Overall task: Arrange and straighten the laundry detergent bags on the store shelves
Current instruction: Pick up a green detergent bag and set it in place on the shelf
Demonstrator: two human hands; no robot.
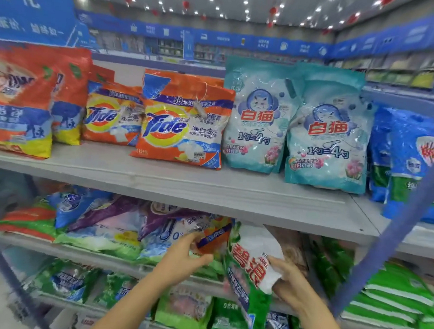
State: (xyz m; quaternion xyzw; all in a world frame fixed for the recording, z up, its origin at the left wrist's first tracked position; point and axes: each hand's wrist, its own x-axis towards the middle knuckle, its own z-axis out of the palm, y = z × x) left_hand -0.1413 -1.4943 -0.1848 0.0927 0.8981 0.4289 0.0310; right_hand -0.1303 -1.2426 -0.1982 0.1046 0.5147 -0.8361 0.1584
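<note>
Landmark: grey shelf board (210,186).

A blue upright post (391,246) crosses the board's right end, in front of the blue bags (410,158).

Standing on the board:
- red bags (19,101) at far left, lettering blurred
- orange Tide bags (183,123) in the middle
- teal bags (326,141) marked 白猫 to the right

Below the board lies a slumped pile (104,224) of purple, blue and green bags.

Under the board's middle a green-and-white detergent bag (249,262) with red characters sits tilted. The right hand (288,282) has its fingers clamped on the bag's white side. Just left of it, the left hand (184,257) pinches an orange bag (215,239) with curled fingers.
</note>
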